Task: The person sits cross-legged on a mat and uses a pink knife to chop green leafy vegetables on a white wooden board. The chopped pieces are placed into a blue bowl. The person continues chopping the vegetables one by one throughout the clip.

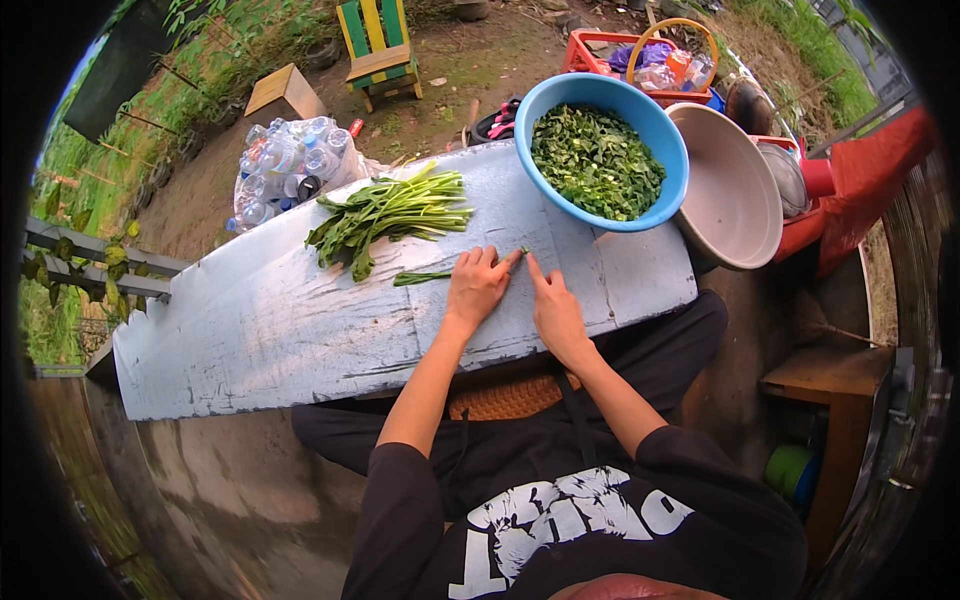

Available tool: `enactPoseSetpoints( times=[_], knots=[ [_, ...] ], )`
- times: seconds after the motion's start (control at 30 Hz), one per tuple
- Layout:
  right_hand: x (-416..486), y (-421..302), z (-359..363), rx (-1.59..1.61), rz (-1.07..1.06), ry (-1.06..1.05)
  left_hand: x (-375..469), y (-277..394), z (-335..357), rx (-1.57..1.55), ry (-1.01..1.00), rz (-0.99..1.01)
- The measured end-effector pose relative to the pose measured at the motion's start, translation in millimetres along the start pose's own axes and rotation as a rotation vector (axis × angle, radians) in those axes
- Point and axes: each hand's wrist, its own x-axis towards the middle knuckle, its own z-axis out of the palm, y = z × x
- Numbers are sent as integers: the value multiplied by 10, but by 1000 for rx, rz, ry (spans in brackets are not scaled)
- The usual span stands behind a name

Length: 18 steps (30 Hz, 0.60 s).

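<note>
My left hand rests on the pale tabletop, closed over a leafy green stalk. Its leafy end sticks out to the left, and a small green tip shows by my index finger. My right hand is close beside it, index finger stretched towards that tip and the other fingers curled under. Whether anything is inside the right hand is hidden. Beyond my left hand lies a bunch of leafy greens, stems to the right. A blue basin of chopped greens stands at the table's far right.
A beige basin leans beside the blue one. Behind are a red crate with plastic packaging and a yellow-handled basket. Plastic bottles are heaped past the far edge, near a wooden chair. A wooden stand is at right.
</note>
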Motion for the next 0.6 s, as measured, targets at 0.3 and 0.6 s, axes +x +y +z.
enactPoseSetpoints(
  times=[0.3, 0.6],
  knots=[
    [5, -49, 3, 22, 14, -24, 3, 15, -11, 9, 5, 7],
    [-77, 17, 24, 12, -11, -10, 7, 13, 4, 17, 6, 16]
  ],
)
